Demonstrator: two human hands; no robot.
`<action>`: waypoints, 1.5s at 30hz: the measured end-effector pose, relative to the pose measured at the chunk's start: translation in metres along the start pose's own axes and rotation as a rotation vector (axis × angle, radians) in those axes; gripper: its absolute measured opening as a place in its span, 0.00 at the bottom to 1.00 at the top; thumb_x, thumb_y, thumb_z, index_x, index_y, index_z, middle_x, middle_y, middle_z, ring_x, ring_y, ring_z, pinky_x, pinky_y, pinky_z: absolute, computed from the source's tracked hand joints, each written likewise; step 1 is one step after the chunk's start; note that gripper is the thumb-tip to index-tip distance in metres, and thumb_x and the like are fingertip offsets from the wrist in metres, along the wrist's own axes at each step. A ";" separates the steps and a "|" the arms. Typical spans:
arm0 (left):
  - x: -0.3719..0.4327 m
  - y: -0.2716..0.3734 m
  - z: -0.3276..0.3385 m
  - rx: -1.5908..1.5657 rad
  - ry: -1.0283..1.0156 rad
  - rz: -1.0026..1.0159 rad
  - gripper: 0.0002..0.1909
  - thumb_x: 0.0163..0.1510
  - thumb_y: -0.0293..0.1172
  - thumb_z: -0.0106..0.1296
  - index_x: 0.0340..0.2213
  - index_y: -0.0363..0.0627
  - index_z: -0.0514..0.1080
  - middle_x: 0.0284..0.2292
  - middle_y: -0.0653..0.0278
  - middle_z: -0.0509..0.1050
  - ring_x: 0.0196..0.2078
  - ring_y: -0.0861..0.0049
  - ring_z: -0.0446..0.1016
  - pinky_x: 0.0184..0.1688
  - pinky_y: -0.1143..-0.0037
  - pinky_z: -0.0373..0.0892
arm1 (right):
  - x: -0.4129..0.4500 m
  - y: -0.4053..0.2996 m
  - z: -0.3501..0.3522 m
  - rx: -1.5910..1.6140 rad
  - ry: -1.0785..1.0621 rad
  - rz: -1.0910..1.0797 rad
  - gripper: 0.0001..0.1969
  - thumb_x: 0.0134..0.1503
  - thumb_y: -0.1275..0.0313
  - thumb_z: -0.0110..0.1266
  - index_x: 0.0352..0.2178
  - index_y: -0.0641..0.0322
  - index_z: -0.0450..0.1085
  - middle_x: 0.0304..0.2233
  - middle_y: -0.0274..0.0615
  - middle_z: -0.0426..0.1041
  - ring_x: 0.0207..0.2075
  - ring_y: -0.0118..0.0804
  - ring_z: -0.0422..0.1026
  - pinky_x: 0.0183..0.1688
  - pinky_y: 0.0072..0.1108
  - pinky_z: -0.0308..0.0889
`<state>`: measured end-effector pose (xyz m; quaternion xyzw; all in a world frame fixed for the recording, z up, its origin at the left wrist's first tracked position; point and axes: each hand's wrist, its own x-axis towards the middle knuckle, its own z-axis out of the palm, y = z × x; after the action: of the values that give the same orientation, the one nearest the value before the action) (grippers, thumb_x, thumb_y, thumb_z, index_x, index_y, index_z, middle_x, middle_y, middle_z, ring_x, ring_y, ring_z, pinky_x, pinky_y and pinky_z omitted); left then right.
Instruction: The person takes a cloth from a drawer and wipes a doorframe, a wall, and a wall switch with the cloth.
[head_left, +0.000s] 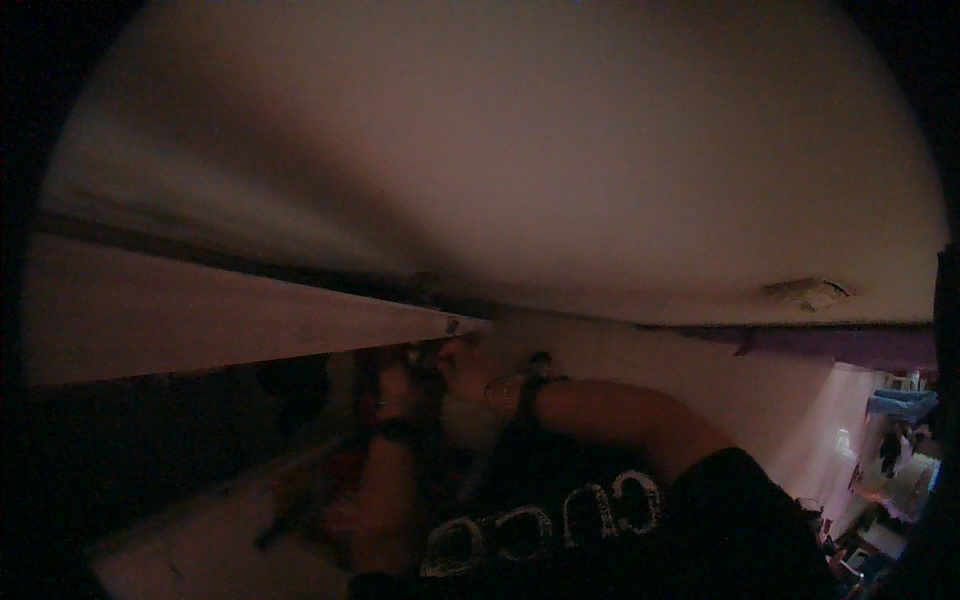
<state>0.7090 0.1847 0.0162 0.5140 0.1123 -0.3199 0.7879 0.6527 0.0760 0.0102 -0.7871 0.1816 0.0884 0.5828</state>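
The picture is very dark and blurred. My left hand (397, 386) is near the centre, with its forearm rising from the lower edge and a dark band at the wrist. Close beside it on the right is my right hand (465, 367), reaching in from the right, with a bracelet (506, 394) and a dark band (531, 394) at the wrist. Both hands are just below the narrow end of a long pale panel (225, 315). Dim shapes lie between and around the fingers; whether either hand grips something cannot be made out.
A pale ceiling (562, 150) fills the upper view, with a fixture (810, 292) at the right. Below the panel is a dark recess (187, 427). A pale flat surface (195, 547) lies lower left. At the far right, a brighter area holds blue fabric (904, 403) and mixed items.
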 end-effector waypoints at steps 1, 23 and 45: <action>0.000 0.002 0.008 0.024 0.033 0.023 0.17 0.54 0.39 0.36 0.42 0.44 0.61 0.40 0.63 0.64 0.42 0.70 0.63 0.43 0.73 0.61 | 0.005 0.012 0.004 0.003 -0.002 -0.002 0.13 0.49 0.66 0.45 0.35 0.62 0.62 0.33 0.49 0.66 0.36 0.47 0.65 0.39 0.29 0.62; 0.017 0.037 -0.019 1.204 -0.464 0.067 0.20 0.57 0.38 0.28 0.49 0.42 0.53 0.48 0.56 0.58 0.50 0.67 0.57 0.51 0.71 0.56 | 0.016 0.000 0.013 -0.113 0.081 -0.300 0.10 0.46 0.71 0.47 0.32 0.61 0.67 0.37 0.48 0.67 0.35 0.48 0.68 0.39 0.31 0.64; 0.080 0.081 -0.042 1.933 -0.976 0.503 0.19 0.48 0.31 0.45 0.43 0.41 0.59 0.44 0.47 0.60 0.42 0.55 0.64 0.46 0.67 0.62 | 0.022 0.006 0.043 0.473 0.251 0.055 0.14 0.48 0.70 0.48 0.38 0.60 0.62 0.32 0.40 0.68 0.34 0.33 0.66 0.38 0.24 0.63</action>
<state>0.8274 0.2118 0.0168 0.7388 -0.6140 -0.2717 0.0575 0.6734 0.1114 -0.0154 -0.6287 0.2895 -0.0386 0.7207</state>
